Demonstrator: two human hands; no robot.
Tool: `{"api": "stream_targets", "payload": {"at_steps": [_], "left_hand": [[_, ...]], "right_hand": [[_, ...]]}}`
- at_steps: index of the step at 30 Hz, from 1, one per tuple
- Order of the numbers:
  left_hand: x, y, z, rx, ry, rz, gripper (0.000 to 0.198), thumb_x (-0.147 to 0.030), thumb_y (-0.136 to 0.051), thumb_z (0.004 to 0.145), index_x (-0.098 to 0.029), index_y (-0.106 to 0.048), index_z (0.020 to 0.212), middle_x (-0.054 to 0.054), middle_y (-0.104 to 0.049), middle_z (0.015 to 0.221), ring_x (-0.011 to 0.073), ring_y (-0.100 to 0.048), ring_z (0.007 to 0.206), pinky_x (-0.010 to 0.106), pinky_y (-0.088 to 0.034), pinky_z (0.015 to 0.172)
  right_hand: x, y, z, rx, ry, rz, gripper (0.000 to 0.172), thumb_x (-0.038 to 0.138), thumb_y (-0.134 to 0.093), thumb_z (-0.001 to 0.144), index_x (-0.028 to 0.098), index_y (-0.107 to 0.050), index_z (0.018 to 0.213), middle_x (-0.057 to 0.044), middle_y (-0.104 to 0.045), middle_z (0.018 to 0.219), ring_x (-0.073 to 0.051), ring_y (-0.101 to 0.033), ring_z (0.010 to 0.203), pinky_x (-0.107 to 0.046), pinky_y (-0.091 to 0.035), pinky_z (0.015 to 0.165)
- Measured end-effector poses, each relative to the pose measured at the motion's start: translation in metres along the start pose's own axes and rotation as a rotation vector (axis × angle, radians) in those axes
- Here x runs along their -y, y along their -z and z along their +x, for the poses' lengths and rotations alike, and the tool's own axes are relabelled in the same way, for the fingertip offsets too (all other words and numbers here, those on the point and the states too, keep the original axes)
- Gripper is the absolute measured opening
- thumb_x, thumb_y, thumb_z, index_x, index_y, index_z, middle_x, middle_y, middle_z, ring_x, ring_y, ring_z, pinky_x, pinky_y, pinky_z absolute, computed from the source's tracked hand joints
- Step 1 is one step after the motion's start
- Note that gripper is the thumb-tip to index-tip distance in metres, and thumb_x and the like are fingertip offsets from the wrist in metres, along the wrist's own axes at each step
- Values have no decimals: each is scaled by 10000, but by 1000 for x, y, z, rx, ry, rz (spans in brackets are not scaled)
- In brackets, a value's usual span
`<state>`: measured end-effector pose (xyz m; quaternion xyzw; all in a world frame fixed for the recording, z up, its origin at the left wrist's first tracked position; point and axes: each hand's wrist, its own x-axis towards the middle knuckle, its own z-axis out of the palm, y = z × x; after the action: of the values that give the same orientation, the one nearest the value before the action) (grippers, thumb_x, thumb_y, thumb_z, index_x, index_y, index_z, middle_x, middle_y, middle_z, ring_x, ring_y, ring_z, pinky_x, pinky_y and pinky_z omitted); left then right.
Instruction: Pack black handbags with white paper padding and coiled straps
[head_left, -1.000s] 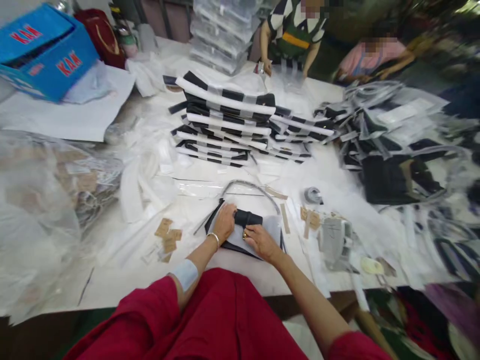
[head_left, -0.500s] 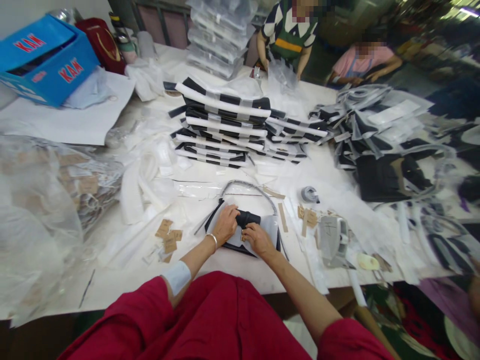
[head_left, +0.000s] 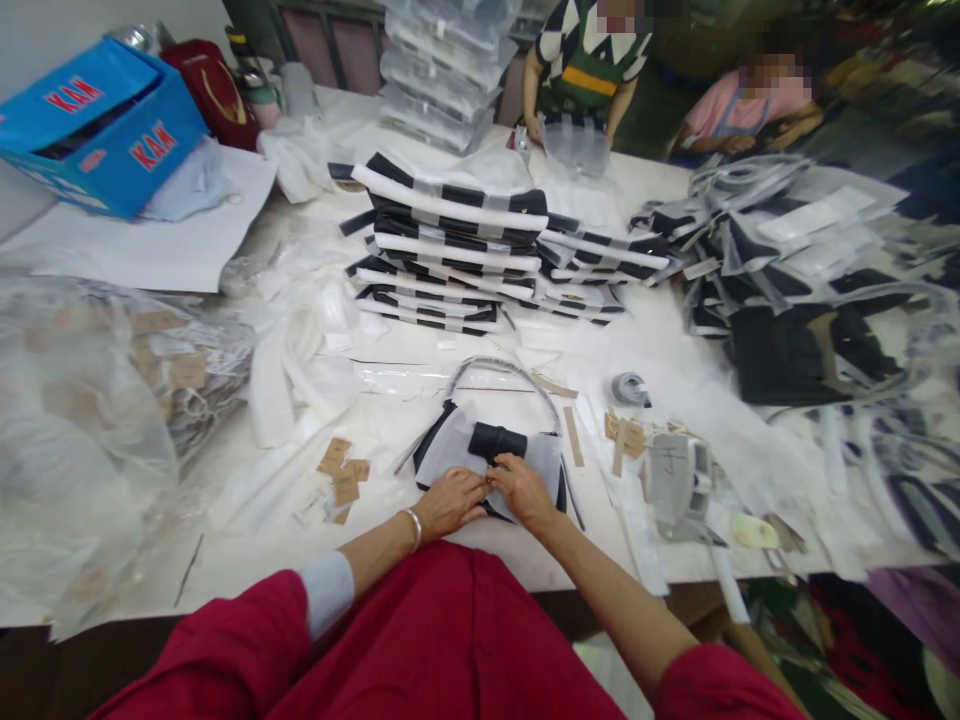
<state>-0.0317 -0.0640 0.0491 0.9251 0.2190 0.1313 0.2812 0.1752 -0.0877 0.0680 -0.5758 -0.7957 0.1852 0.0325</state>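
Gold fitting [head_left: 490,476] pinched at lower centre of the frame, over a folded black bag [head_left: 498,441]

The left hand [head_left: 450,503] and right hand [head_left: 523,491] meet, fingertips [head_left: 499,470] pressed together on the fitting; the bag lies on the white worktable [head_left: 225,570], a pale panel [head_left: 444,462] showing; attaching the fitting seems the step in hand; it calls for a steady pinch.

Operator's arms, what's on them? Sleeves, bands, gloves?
Deep red left sleeve and deep red right sleeve, both ending well short of the wrists. A pale blue cuff band shows at the left sleeve's end, and a silver-coloured bangle sits on the left wrist. The right forearm is bare. No gloves.
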Motion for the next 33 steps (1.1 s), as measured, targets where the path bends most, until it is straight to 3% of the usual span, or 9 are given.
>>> {"api": "stream_targets", "payload": {"at_steps": [5, 10, 13, 17, 23, 27, 30, 33], "left_hand": [[-3, -6, 1, 7, 8, 86, 336, -350, -574, 932, -156, -548, 1205, 86, -630, 1078, 236, -561, 1050, 404, -421, 963], [-5, -6, 1, -23, 36, 89, 312, -344, -596, 918, -157, -571, 1167, 87, -619, 1059, 228, -558, 1046, 410, -418, 982], [-2, -7, -1, -33, 43, 66, 362, -362, -570, 932, -168, -546, 1237, 89, -616, 1112, 218, -562, 1065, 400, -413, 1008], [1, -5, -2, -38, 49, -24, 370, -369, -521, 958, -187, -541, 1280, 98, -618, 1173, 217, -569, 1099, 410, -403, 1039], [-4, 8, 3, -23, 92, -40, 354, -414, -556, 931, -167, -611, 1178, 111, -622, 1166, 228, -585, 1083, 368, -459, 976], [1, 28, 21, -16, 110, -13, 271, -393, -481, 972, -201, -654, 1050, 63, -650, 1067, 174, -628, 958, 308, -489, 901], [19, 46, 39, -51, 177, 53, 252, -330, -487, 967, -187, -625, 1122, 117, -589, 1254, 241, -564, 1149, 439, -411, 1029], [45, 54, 51, -78, 377, 196, 368, -384, -590, 906, -209, -579, 1230, 129, -519, 1386, 334, -384, 1354, 589, -256, 1118]], "right_hand": [[8, 11, 4, 39, 58, -180, 119, 233, -573, 931, 246, -683, 974, -69, -621, 1146, -208, -545, 974, -257, -431, 635], [0, 21, 19, 96, 340, -229, 159, 200, -511, 960, 194, -653, 888, -61, -633, 859, -207, -526, 851, -329, -397, 746], [-6, 23, 27, 148, 419, -188, 191, 167, -484, 961, 192, -643, 857, -55, -628, 830, -202, -529, 828, -343, -383, 795], [-1, 16, 28, 146, 217, -145, 145, 180, -518, 935, 191, -629, 843, -66, -632, 847, -211, -546, 839, -347, -379, 826], [26, -2, 15, 1, -153, -195, 106, 166, -490, 933, 161, -585, 885, -108, -622, 842, -253, -553, 846, -354, -390, 742], [31, 1, 12, -61, -233, -175, 123, 250, -508, 950, 196, -584, 869, -79, -638, 846, -238, -558, 841, -347, -413, 764], [23, 9, 4, -189, -232, -141, 178, 326, -534, 943, 199, -609, 1044, -125, -653, 1083, -281, -552, 1059, -439, -388, 950], [7, 13, -10, -258, -264, -133, 437, 398, -542, 933, 171, -529, 1306, -182, -539, 1364, -363, -417, 1308, -578, -246, 1088]]}}
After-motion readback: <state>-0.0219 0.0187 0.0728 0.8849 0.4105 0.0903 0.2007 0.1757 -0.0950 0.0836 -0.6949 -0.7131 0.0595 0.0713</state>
